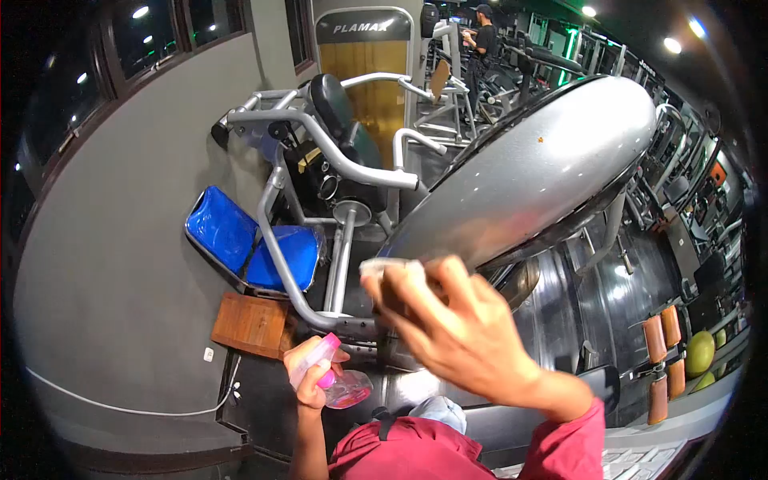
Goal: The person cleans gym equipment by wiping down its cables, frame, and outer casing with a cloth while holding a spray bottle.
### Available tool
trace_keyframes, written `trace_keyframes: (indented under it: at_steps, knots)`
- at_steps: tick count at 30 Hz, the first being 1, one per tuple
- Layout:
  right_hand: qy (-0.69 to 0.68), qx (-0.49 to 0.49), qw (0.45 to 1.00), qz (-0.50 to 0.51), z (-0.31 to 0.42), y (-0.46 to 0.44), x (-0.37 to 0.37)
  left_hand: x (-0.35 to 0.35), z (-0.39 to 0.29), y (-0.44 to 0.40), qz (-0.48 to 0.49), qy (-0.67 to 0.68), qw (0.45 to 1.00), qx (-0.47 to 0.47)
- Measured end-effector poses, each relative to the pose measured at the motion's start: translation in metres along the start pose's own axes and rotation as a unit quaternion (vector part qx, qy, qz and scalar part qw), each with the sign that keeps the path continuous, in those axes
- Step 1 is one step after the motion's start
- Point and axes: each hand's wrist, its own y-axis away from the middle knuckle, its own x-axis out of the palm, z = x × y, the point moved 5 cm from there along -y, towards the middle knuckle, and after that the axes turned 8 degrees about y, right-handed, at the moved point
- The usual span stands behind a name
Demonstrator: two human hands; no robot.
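Note:
My left hand (308, 374) is wrapped round a clear spray bottle (349, 390) with a pink trigger head and some pinkish liquid at the bottom. It is held low, in front of my body. My right hand (456, 328) is raised beside the lower end of a large silver machine cover (552, 160). Its bent fingers hold a whitish, cloth-like piece (390, 266), blurred and partly hidden by the fingers. Whether the piece touches the cover I cannot tell. A small orange-brown spot (541, 140) shows on the cover's upper surface.
Grey tubular frame bars (316, 148) and a black padded seat (332, 104) stand ahead. A blue chair (280, 258) and a wooden box (252, 324) are by the left wall. A white cable (120, 410) runs along that wall. Another person (484, 40) stands far back among machines.

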Motion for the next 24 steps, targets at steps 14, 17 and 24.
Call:
trace_keyframes:
  at_steps: [14, 17, 24]
  knots:
    - [0.131, -0.176, 0.938, 0.269, 0.040, -0.034, 0.114, -0.006, -0.002, 0.022, -0.062, 0.042, 0.997, -0.029]
    - [0.111, -0.159, 0.926, 0.325, 0.013, -0.055, 0.078, -0.012, -0.003, 0.027, -0.075, 0.045, 0.996, -0.024]
    - [0.150, -0.064, 0.937, 0.308, -0.002, -0.075, 0.083, -0.017, 0.003, 0.036, -0.079, 0.038, 0.996, -0.024]
